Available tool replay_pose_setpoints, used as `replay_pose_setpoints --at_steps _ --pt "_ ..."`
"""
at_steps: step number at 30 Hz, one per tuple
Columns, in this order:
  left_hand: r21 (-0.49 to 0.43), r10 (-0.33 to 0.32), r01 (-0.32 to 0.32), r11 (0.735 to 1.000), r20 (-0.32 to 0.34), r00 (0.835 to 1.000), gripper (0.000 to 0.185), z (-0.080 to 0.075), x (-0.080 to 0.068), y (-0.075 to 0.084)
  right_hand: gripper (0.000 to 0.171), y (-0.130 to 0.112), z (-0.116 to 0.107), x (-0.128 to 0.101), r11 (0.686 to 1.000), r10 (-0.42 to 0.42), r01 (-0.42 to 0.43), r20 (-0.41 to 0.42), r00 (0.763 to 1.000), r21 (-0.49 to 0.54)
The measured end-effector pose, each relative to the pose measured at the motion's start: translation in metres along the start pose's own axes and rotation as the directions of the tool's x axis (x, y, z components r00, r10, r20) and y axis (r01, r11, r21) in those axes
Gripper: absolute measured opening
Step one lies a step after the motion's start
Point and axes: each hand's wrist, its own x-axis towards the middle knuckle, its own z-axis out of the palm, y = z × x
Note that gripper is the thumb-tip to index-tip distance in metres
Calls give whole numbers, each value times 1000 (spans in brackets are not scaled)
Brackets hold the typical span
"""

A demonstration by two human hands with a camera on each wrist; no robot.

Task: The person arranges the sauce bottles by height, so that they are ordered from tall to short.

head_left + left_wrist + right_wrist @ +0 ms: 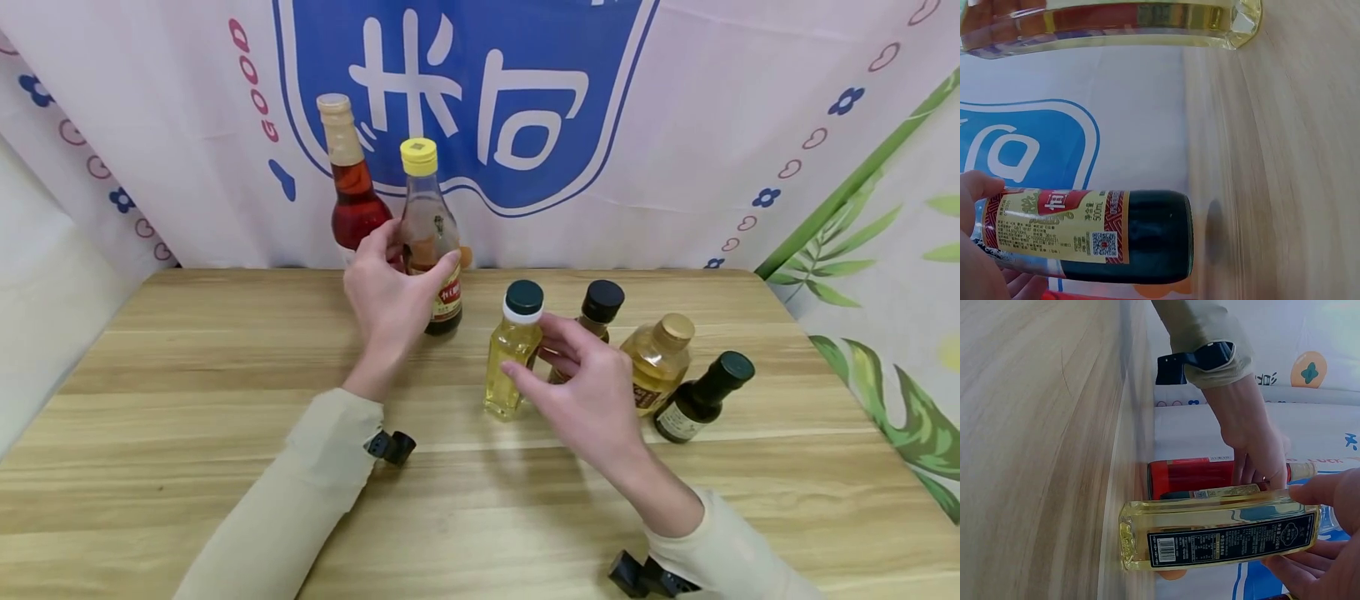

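Note:
A tall clear bottle with a yellow cap [429, 204] and dark contents stands near the back of the table. My left hand [392, 293] grips it around the middle, thumb on the near side; in the left wrist view its base lies just off its shadow. With my right hand [592, 387] I hold a square-sided bottle of yellow oil [501, 371], green-capped with a white collar. Its black label [1232, 540] shows in the right wrist view. Close behind my left hand is a taller bottle of red liquid [354, 196], partly hidden by the fingers.
Right of the oil bottle are a black-capped bottle [602, 302], mostly behind my right hand, a gold-capped bottle [654, 358] and a small dark bottle with a green cap [701, 402]. The wooden table [187, 467] ends at a printed curtain [675, 200].

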Motion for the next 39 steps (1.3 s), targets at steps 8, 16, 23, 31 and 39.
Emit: replay_pose_setpoints --at_steps 8,16,23,31,39 --pt "68 27 -23 997 -54 998 66 15 1 2 48 1 0 1 1000 -11 12 -4 1000 12" --pt "80 28 -20 997 -103 994 62 26 5 1 47 -1 2 1 1000 -13 13 -3 1000 5" --pt "90 25 -15 996 -115 993 62 33 5 -2 47 -1 1 1 1000 -16 16 1 1000 0" --pt "96 20 -9 995 -117 993 63 37 4 -4 47 0 -1 0 1000 -14 14 0 1000 2" --pt "96 15 -3 995 -126 992 64 38 3 -7 47 0 0 1 1000 -22 22 -1 1000 11"
